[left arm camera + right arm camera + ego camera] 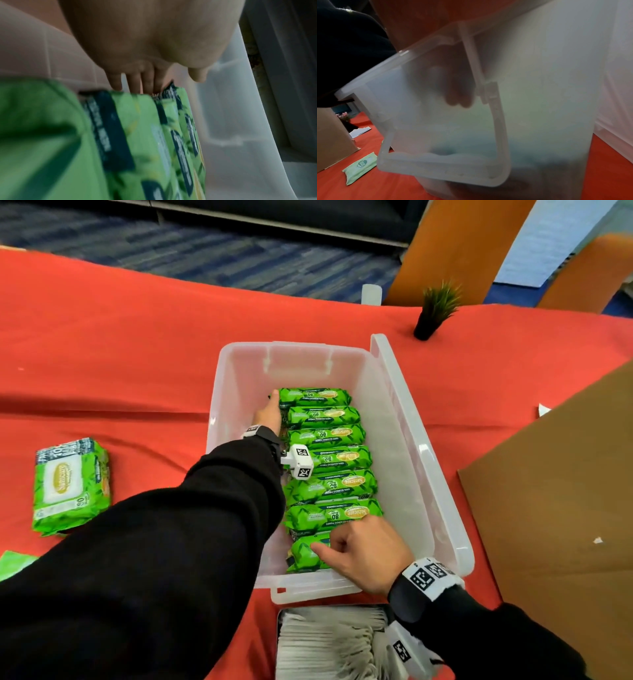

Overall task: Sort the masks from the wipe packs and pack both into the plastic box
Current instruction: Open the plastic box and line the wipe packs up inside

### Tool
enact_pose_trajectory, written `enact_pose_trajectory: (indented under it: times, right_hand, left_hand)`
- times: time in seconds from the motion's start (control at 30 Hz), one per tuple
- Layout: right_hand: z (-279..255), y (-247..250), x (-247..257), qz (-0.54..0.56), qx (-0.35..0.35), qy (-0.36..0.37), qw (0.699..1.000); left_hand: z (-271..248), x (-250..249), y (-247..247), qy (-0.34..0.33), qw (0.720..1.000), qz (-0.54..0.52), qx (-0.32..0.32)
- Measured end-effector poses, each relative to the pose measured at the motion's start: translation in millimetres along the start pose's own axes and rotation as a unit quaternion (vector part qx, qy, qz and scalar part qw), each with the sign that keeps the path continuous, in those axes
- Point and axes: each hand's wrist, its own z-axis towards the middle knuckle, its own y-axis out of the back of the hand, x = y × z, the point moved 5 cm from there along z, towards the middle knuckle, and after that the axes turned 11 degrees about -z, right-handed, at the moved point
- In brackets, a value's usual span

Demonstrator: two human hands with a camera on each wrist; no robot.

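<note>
A clear plastic box (387, 419) holds a row of several green wipe packs (329, 460) standing on edge along its left side. My left hand (269, 414) reaches to the far end of the row. In the left wrist view its straight fingers (133, 81) run down the ends of the wipe packs (145, 135), beside the box wall (231, 108). My right hand (356, 549) is at the near end, thumb and curled fingers on the nearest pack (305, 556). Its fingers (453, 94) show dimly through the box wall (436, 169). White masks (325, 642) lie stacked just in front of the box.
A bundle of wipe packs (72, 487) lies on the red tablecloth at the left, and a loose pack (359, 167) lies near the box. Brown cardboard (555, 491) covers the right side. A small potted plant (435, 309) stands behind the box.
</note>
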Motion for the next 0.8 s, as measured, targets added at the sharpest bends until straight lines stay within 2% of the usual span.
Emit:
enact_pose_trajectory:
  times: [0.07, 0.13, 0.27, 0.33, 0.4, 0.47, 0.53, 0.6, 0.67, 0.73, 0.77, 0.8]
  right_hand:
    - [0.8, -0.3, -1.3, 0.002, -0.005, -0.001, 1.0]
    - [1.2, -0.2, -1.5, 0.0, -0.008, -0.002, 1.0]
    - [1.9, -1.4, 2.3, 0.008, -0.015, -0.009, 1.0]
    - [2.3, -1.5, 5.0, 0.002, -0.012, -0.009, 1.0]
    - [3.2, -0.6, 6.2, -0.006, -0.007, -0.011, 1.0]
    - [3.1, 0.1, 6.6, -0.018, 0.002, -0.014, 1.0]
    - [3.5, 1.2, 6.9, -0.025, 0.006, -0.015, 1.0]
    - [4.5, 2.3, 8.5, -0.031, 0.006, -0.016, 0.999]
    - [4.5, 4.3, 9.1, -0.029, 0.006, -0.018, 0.999]
    - [4.0, 5.9, 9.7, -0.024, 0.007, -0.014, 1.0]
    - [3.5, 6.9, 10.0, -0.024, 0.006, -0.012, 1.0]
    - [2.5, 8.5, 10.0, -0.023, 0.004, -0.012, 1.0]
  left_hand:
    - [23.8, 19.8, -12.3, 0.021, 0.999, -0.032, 0.032]
    - [25.8, 27.4, -19.1, 0.031, 0.995, -0.054, 0.074]
    - [33.4, 34.1, -27.6, 0.038, 0.99, -0.033, 0.133]
    - [24.0, 30.2, -34.7, 0.036, 0.989, 0.003, 0.147]
    - [-14.9, 8.3, -39.7, 0.004, 0.986, 0.029, 0.164]
    - [-32.6, -3.0, -40.0, -0.018, 0.987, 0.033, 0.158]
    - [-23.6, 10.0, -34.4, 0.015, 0.994, 0.033, 0.1]
    - [8.8, 40.6, -35.3, 0.029, 0.991, 0.046, 0.122]
    - [5.5, 49.5, -34.2, 0.029, 0.987, 0.037, 0.154]
    - [-15.7, 39.1, -31.0, 0.033, 0.987, 0.006, 0.157]
    - [-26.4, 26.6, -28.1, 0.012, 0.991, 0.036, 0.13]
    - [-44.9, 6.4, -27.4, -0.042, 0.989, 0.098, 0.102]
